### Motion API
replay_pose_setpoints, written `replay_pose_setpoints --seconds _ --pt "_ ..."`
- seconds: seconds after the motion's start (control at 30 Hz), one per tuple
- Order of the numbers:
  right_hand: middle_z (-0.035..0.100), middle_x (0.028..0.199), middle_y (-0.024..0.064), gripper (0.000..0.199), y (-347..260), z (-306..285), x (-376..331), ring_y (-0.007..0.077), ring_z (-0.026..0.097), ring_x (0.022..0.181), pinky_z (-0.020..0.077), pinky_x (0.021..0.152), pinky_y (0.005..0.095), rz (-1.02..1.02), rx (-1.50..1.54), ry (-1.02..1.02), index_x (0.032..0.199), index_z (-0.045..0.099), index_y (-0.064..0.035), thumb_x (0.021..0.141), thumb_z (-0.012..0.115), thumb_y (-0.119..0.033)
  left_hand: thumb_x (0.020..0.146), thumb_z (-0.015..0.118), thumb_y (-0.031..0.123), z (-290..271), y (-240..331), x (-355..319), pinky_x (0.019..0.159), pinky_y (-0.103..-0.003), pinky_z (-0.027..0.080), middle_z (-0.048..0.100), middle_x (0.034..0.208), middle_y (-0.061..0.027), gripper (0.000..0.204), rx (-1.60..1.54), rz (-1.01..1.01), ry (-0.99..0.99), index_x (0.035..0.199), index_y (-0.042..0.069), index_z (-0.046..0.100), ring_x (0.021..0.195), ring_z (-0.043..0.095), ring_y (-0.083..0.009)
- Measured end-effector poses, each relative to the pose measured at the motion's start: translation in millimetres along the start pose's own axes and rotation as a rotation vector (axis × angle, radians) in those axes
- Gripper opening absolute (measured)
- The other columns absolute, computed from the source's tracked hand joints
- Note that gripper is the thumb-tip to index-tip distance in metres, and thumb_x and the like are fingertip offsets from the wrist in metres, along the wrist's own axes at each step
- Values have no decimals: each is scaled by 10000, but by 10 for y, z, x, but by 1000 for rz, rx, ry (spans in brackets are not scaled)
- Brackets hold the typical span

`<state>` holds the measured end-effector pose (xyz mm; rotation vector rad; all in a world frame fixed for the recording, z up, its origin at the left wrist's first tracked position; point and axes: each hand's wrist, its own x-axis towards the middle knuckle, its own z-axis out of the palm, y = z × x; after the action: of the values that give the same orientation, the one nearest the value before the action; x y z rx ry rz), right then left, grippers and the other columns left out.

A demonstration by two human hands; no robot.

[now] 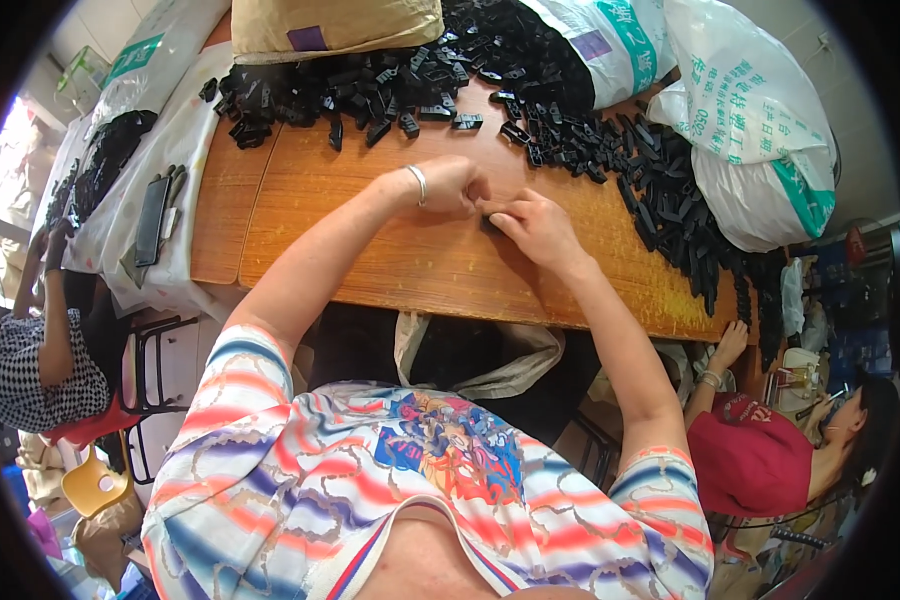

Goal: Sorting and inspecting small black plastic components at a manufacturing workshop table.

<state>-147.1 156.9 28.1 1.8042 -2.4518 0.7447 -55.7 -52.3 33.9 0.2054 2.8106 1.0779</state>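
Note:
Both my hands meet over the middle of the wooden table (370,262). My right hand (544,232) is closed, thumb and fingers pinching a small black plastic part (489,225), most of which the fingers cover. Close beside it, my left hand (454,186) is closed with its fingers curled in; whatever they hold, if anything, is hidden. A light bracelet (419,186) circles the left wrist. Just beyond my hands lies a spread pile of small black plastic parts (370,90), with a few loose ones at its near edge.
A cardboard-coloured sack (335,30) stands behind the pile. White sacks (760,100) stand at the right, above longer black parts (660,180). One person in red (755,455) sits at the right, another in a checked top (45,365) at the left. A cloth-covered table (185,200) adjoins on the left.

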Motion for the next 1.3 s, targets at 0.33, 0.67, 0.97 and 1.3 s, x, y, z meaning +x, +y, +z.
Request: replay_pose_setpoints --seconds 0.33,0.67,0.97,1.3 --pt "675 989 159 306 379 44 579 363 681 876 558 756 445 375 -360 151 1017 689 -53 847 726 -304 818 681 148 -151 -474 592 810 -374 546 613 993 -115 88 779 -124 746 860 72 671 975 599 -283" --pt "676 1019 160 271 372 46 289 344 664 936 534 836 414 335 -141 180 1033 694 -43 794 748 -158 865 673 249 68 -68 436 821 -431 525 696 957 -197 249 366 -356 496 992 35 654 942 668 -356" --pt "664 977 150 246 220 -49 236 336 661 899 532 808 413 401 -63 130 1021 709 -44 798 740 -141 849 628 85 100 139 292 870 -419 517 657 1064 -169 279 389 -241 400 1124 111 664 1036 629 -348" --pt "622 915 140 204 52 178 449 334 643 833 529 738 401 102 11 200 976 703 -23 775 738 -31 780 755 183 99 -83 236 852 -422 500 622 995 -102 261 263 -171 404 1023 115 690 988 610 -325"
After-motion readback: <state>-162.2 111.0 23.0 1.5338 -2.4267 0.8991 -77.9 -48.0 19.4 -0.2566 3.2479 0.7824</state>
